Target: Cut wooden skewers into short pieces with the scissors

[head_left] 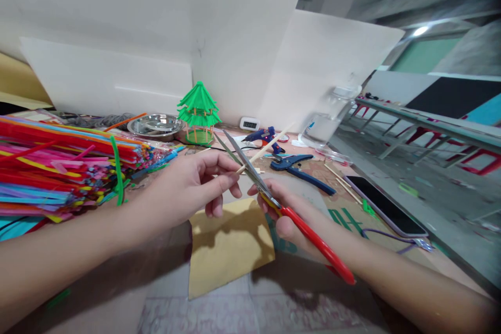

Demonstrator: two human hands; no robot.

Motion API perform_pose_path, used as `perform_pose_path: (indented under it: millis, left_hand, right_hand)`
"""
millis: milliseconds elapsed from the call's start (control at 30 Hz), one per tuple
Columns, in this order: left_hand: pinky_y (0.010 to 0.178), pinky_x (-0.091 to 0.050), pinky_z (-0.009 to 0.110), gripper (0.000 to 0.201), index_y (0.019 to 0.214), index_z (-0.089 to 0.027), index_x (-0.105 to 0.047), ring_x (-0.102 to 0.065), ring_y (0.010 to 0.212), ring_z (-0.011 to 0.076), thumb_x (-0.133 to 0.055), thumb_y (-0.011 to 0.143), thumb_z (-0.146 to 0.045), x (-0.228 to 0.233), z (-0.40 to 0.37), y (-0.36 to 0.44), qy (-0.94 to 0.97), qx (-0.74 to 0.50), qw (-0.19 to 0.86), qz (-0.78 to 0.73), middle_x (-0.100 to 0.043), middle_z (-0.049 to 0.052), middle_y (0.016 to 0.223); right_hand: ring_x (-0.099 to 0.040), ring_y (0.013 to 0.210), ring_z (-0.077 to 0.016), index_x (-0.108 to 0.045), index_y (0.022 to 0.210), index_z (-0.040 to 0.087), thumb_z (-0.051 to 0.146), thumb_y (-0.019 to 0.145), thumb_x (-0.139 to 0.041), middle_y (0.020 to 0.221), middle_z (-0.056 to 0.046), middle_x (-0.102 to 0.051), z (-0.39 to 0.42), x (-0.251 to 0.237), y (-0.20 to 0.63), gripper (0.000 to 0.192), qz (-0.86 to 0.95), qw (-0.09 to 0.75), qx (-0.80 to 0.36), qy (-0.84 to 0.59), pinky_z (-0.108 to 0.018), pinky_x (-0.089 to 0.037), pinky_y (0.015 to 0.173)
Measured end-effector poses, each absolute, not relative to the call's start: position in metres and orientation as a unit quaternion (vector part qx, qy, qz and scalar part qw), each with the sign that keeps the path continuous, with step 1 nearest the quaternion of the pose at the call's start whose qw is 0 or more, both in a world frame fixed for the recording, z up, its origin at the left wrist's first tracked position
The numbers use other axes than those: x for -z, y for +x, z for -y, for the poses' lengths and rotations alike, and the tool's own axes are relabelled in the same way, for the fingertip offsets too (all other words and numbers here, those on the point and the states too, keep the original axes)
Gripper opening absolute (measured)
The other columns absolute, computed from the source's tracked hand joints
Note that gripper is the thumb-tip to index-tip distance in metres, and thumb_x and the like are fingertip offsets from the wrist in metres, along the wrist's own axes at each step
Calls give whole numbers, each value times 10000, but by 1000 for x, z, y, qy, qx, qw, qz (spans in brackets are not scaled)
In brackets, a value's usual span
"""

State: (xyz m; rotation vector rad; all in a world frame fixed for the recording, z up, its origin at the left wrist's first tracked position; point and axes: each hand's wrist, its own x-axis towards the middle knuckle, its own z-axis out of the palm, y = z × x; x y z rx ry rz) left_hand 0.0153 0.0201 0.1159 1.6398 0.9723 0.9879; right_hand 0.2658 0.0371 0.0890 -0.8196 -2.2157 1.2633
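The scissors (276,200) have red handles (317,242) and silver blades (238,151); the stick (270,145) is pale tan, the model house (199,100) mostly green.

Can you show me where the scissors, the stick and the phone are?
Scissors (298,224): head view, on the red handle.
Stick (269,147): head view, on its bare length beyond the blades.
Phone (385,204): head view, on its dark screen.

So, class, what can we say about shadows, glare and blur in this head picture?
In the head view, dark shadows cross the tan sheet below the left hand and right hand; also there, the lamp at upper right glares, and the far table looks soft and slanted.
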Motion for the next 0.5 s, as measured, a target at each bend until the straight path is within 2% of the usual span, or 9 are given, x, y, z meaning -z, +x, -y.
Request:
perform_pose_path:
  millis: [200, 500]
  left_hand:
    - [486, -512, 160, 156, 1019, -191, -579, -639, 514, 65, -594, 966, -337, -113, -21, 15, 663, -407, 482, -402, -721, -7, 859]
    - [449, -478, 130, 168, 1002, -197, -584, -627, 494, 47, -595, 968, -361, -115, -24, 13, 660, -393, 487, -416, -718, -22, 855]
  right_hand:
    - [-472, 772, -176, -493, 1261, 232, 837, 822, -462, 909, -22, -560, -37, -88, 263, 748, 806, 235, -449, -306, -294, -406, 696]
    - [-506, 774, -192, -559, 1050, 190, 888, 787, -430, 852, -27, -600, -39, -103, 260, 757, 833, 212, -368, -354, -307, -411, 698]
